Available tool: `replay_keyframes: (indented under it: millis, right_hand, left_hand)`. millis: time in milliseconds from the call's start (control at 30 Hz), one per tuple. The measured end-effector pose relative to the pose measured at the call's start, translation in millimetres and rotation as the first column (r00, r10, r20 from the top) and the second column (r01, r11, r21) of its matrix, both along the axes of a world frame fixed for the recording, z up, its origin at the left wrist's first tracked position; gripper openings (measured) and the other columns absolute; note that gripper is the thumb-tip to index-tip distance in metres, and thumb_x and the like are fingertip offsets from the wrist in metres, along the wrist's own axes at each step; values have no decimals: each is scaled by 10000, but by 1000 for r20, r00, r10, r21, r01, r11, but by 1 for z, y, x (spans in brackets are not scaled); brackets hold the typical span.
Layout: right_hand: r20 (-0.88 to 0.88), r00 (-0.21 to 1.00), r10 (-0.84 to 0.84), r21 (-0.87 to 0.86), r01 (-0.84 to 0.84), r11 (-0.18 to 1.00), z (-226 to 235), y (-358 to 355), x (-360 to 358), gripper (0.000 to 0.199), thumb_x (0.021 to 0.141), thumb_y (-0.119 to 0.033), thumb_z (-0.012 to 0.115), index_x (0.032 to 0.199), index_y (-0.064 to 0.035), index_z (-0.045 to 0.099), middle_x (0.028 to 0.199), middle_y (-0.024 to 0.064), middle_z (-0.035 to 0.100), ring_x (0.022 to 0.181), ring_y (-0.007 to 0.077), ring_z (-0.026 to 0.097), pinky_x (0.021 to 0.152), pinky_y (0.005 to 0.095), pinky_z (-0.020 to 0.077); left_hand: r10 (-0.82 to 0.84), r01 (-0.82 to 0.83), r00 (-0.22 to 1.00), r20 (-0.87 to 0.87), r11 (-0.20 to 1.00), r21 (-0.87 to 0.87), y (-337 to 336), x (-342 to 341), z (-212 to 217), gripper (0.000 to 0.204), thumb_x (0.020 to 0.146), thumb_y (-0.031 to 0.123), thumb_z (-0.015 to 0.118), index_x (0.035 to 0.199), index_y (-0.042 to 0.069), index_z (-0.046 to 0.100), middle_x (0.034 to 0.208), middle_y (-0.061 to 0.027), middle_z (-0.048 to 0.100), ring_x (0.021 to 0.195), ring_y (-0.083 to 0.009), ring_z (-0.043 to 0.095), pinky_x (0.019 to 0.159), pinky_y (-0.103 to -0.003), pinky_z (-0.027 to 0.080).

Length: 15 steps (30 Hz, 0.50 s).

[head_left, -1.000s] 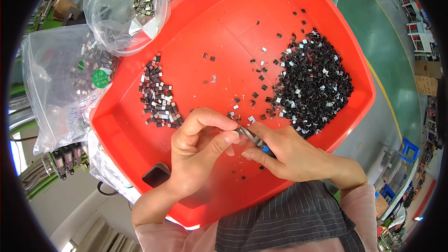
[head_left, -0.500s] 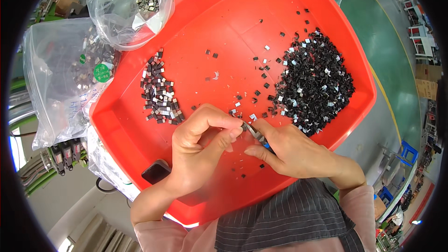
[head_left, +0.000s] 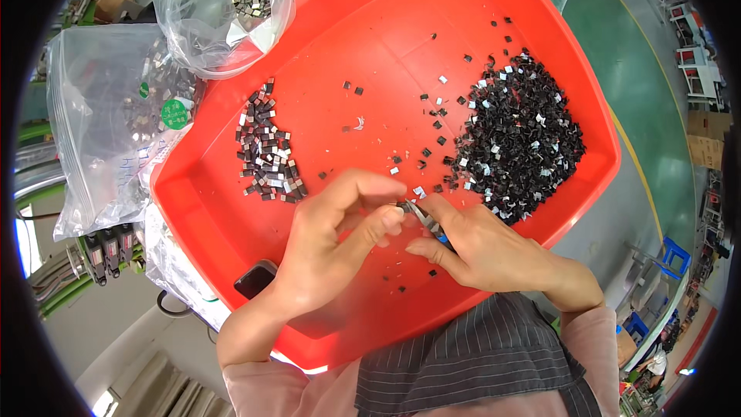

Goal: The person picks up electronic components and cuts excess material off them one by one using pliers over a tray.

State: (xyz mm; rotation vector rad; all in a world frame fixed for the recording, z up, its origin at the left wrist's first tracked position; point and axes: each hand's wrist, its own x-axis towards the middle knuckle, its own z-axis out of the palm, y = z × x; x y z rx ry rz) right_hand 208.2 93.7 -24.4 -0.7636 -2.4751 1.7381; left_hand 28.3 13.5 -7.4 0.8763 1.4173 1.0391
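Reading the red tray as a dial, with twelve farthest from the striped apron. Curling the left hand narrowly at about seven o'clock, holding a small dark piece at the tips of thumb and fingers, over the tray toward six. Partly hiding the piece there, so not showing the exact backing finger. Wrapping the right hand at about half past four around a pliers-like tool with blue on the handle, pointing its metal nose toward half past ten, right beside the piece. Being unable to tell nose gap or contact.

Judging by looks, probably weighing next to nothing, feeling stiff and smooth, and slipping easily between bare fingertips. Possibly bending or chipping under a hard squeeze. Best pinching the piece by its flat sides, away from the tool's nose, and gripping the tool well back along the handles.

Showing a heap of rectangular pieces at nine o'clock, a larger heap of dark scraps at three, and a dark flat device between seven and eight. Also showing a clear plastic bag beyond the rim, toward half past nine.
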Motion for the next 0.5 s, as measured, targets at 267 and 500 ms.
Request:
replay_keyframes:
  millis: [267,500]
  right_hand:
    - [-78,997,-10,-158,-3,987,-1,-3,1,369,928,-264,546,997,79,429,499,204,452,475,416,509,443,465,364]
    - [-37,999,-5,-244,-4,970,0,1,5,353,925,-259,560,993,66,438,500,175,482,480,393,530,453,436,388]
  left_hand:
    - [167,222,773,-612,832,508,-4,4,-17,169,744,-58,672,890,-31,591,699,-114,558,584,-254,550,482,-326,442]
    - [154,340,709,-689,780,525,-2,3,-17,162,780,-67,650,926,-44,585,775,-127,622,603,-233,582,515,-294,461]
